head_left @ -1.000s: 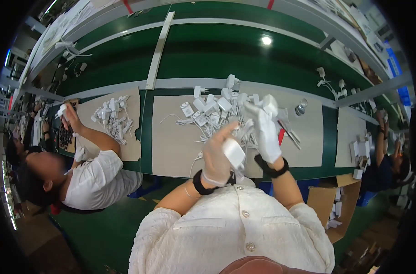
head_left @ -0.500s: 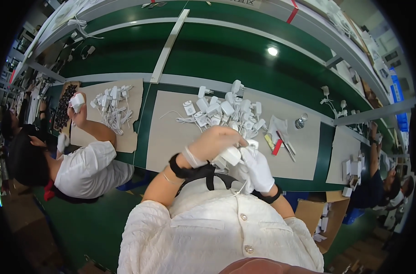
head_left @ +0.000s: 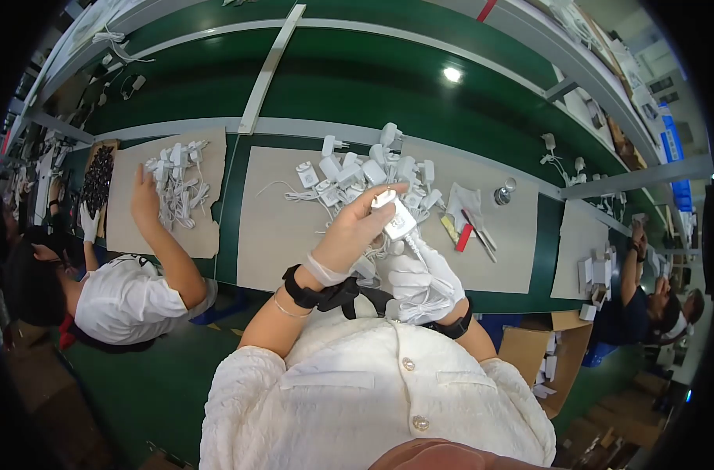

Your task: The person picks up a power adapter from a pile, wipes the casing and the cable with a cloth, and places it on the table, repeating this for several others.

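My left hand (head_left: 347,239), ungloved with a black band at the wrist, grips a white power adapter (head_left: 401,225) between thumb and fingers. The adapter is tilted, and its printed face shows. Just below it, my right hand (head_left: 423,283) in a white glove is closed around the adapter's white cable, which lies looped in the palm. Behind both hands, a heap of white adapters with cables (head_left: 349,174) covers part of a beige paper sheet (head_left: 274,235).
Right of the heap lie a red-handled tool (head_left: 465,237), a yellow piece (head_left: 449,228) and a small glass jar (head_left: 504,193). An open carton (head_left: 524,356) stands at the lower right. At left, a co-worker's hand (head_left: 144,196) reaches toward another adapter heap (head_left: 177,184).
The adapter has been raised away from my body and turned printed face up. My right hand has moved down from it onto the cable. The co-worker's hand has lowered to their own heap.
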`<state>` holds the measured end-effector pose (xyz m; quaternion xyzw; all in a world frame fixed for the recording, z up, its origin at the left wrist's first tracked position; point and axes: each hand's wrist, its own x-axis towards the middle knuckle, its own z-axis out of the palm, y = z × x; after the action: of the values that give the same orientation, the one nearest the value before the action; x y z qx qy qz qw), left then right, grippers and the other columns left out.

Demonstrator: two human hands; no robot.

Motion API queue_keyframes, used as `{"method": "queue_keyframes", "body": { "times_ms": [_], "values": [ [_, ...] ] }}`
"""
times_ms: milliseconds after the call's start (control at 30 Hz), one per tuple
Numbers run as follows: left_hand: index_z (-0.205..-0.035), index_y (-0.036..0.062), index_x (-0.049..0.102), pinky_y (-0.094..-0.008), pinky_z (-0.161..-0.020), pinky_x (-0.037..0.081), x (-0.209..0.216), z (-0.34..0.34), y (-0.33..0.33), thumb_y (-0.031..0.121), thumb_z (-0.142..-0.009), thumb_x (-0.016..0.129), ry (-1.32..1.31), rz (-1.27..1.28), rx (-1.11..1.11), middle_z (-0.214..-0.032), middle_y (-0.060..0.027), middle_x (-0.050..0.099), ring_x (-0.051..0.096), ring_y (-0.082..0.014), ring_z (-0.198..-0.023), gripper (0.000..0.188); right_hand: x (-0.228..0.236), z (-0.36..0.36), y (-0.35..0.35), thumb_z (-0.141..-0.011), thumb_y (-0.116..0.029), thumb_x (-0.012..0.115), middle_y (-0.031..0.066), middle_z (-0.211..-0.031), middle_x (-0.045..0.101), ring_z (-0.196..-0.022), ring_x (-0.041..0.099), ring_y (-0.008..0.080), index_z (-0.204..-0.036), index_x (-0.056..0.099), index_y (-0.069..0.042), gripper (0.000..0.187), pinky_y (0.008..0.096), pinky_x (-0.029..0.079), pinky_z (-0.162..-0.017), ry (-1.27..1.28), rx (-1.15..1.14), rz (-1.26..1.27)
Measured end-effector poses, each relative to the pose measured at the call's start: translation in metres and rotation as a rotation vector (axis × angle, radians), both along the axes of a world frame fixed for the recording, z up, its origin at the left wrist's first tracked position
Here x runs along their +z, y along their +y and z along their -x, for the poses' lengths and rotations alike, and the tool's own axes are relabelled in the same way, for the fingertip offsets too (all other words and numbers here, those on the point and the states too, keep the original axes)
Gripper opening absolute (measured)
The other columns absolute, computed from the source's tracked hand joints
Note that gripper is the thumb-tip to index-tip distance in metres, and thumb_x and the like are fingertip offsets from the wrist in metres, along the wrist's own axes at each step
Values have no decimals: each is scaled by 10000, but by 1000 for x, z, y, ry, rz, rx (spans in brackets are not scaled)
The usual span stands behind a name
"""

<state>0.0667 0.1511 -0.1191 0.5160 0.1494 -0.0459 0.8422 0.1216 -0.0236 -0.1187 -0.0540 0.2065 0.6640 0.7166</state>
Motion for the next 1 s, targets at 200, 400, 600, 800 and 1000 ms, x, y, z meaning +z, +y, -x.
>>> {"method": "queue_keyframes", "body": {
  "times_ms": [200,400,600,800,1000],
  "values": [
    [-1345,68,481,-236,-774,455,-32,-6,5,254,-940,536,-4,230,-18,-1122,-32,598,568,-114,-940,449,4,3,4,-1008,-308,413,-6,-680,486,-537,447,76,-994,577,-39,315,202,341,-485,-605,27,316],
    [-1259,68,560,-236,-645,428,-52,-15,43,273,-938,520,119,-50,302,-960,8,631,556,-86,-799,383,-54,-58,8,-970,-233,500,34,-898,632,-743,592,142,-1027,631,-20,257,266,474,-664,-1567,60,423],
    [-1094,3,608,-397,-791,497,-181,-14,136,367,-847,596,570,-1006,514,-1059,-228,639,619,-373,-954,440,-87,-211,52,-924,-303,488,234,-926,644,-882,604,406,-1003,618,30,366,402,489,-811,-2220,631,999],
    [-1173,20,565,-437,-865,481,-198,-47,124,420,-786,639,766,-1099,330,-1076,-253,626,590,-428,-1008,562,-141,-353,29,-904,-292,469,227,-904,654,-855,627,409,-1011,620,-4,342,453,504,-758,-2192,717,1433],
    [-1230,33,515,-395,-814,503,-240,-22,137,332,-793,674,498,-1009,375,-1029,-200,645,628,-343,-943,553,-141,-350,14,-851,-246,587,182,-1054,648,-985,611,357,-1041,638,-29,293,425,500,-823,-2536,324,1873]
  ]
}}
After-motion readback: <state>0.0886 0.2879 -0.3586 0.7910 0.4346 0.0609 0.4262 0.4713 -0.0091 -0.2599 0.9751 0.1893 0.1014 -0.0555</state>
